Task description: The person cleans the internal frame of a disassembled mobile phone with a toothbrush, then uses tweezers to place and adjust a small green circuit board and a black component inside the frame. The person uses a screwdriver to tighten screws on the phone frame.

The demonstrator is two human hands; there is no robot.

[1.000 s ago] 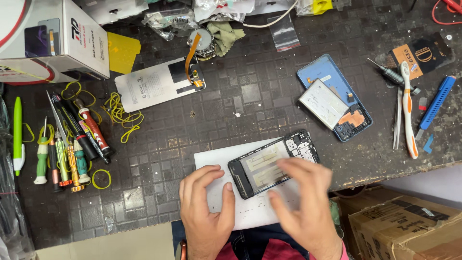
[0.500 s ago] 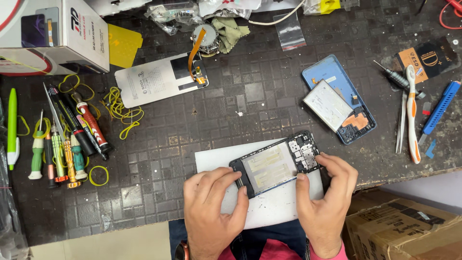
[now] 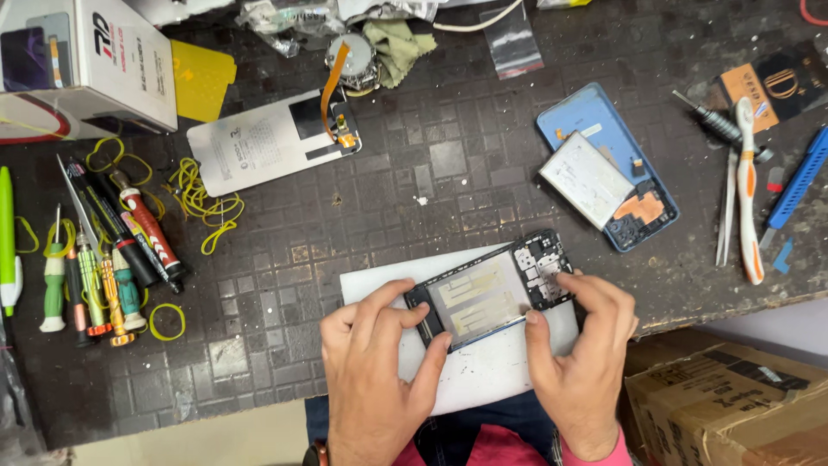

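Note:
An opened phone frame with its back off lies tilted on a white sheet at the table's near edge. My left hand grips its left end, thumb on the lower edge. My right hand holds the right end, fingers over the black circuit board part. Pale adhesive strips show in the phone's empty middle.
A blue phone back with a white battery lies at the right. Screwdrivers and yellow rubber bands are at the left, a white panel with an orange flex cable behind, tweezers and a toothbrush far right, a cardboard box below.
My right hand has come off the top of the phone and settled on its right end. Both hands now hold the phone by its ends; it has shifted slightly right.

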